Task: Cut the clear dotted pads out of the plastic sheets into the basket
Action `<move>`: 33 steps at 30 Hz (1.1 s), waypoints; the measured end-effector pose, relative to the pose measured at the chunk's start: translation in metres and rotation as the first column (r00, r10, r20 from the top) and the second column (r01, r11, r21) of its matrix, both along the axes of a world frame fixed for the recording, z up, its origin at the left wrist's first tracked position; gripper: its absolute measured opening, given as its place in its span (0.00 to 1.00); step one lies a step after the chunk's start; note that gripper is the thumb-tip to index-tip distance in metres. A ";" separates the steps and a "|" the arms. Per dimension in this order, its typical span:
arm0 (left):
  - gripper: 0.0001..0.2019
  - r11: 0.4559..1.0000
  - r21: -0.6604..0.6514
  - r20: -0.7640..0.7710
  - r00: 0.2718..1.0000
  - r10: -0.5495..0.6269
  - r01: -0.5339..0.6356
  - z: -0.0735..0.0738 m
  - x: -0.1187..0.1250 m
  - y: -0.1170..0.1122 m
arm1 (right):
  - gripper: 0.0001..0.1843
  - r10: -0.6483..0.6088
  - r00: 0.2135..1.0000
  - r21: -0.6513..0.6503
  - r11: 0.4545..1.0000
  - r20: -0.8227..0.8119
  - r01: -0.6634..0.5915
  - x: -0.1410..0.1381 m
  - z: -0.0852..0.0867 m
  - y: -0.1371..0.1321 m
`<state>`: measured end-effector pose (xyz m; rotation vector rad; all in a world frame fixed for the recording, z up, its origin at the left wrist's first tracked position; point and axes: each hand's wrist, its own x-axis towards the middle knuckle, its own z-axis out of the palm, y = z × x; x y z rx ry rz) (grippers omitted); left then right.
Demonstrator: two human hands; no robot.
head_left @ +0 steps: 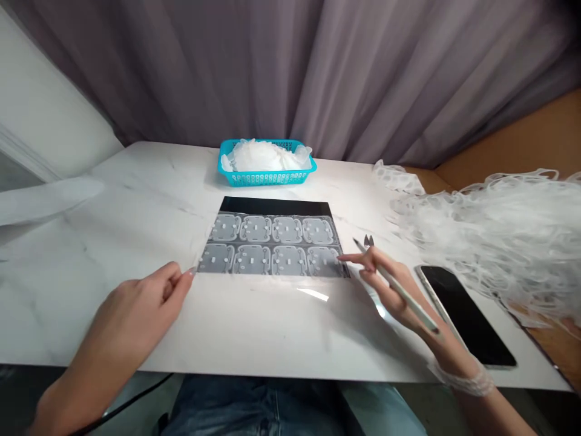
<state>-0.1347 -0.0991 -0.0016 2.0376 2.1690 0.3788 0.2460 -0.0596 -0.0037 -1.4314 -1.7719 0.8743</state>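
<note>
A clear plastic sheet (287, 231) with two rows of rounded, moulded shapes lies over a black panel (275, 206) in the middle of the table. My left hand (140, 309) has its fingers curled, with thumb and forefinger pinched at the sheet's near left corner. On the other side, my right hand (390, 281) holds a slim white pen-like tool (411, 303), its dark pointed tip aimed up and left. The right forefinger stretches out to the sheet's near right edge. Just beyond that hand, small dark blades (368, 241) show; what they belong to is mostly hidden.
A turquoise basket (267, 178) heaped with white, filmy pieces stands at the back. On the right, a large tangle of translucent strips (503, 230) spills beside a cardboard box (540, 133). A phone (469, 315) lies by my right wrist. A grey curtain (218, 66) hangs behind the table.
</note>
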 end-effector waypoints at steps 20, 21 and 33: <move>0.41 0.662 -0.129 -0.057 0.661 -0.748 0.738 -0.028 0.136 0.157 | 0.28 -0.260 0.925 0.035 0.959 -0.275 0.280 -0.049 0.003 0.077; 0.41 0.662 -0.114 -0.049 0.662 -0.748 0.741 -0.029 0.135 0.157 | 0.28 -0.251 0.931 0.029 0.963 -0.263 0.268 -0.052 -0.002 0.083; 0.29 0.593 0.012 -0.122 0.590 -0.798 0.805 -0.037 0.119 0.157 | 0.16 -0.236 0.944 0.087 0.971 0.233 0.222 -0.084 -0.013 0.092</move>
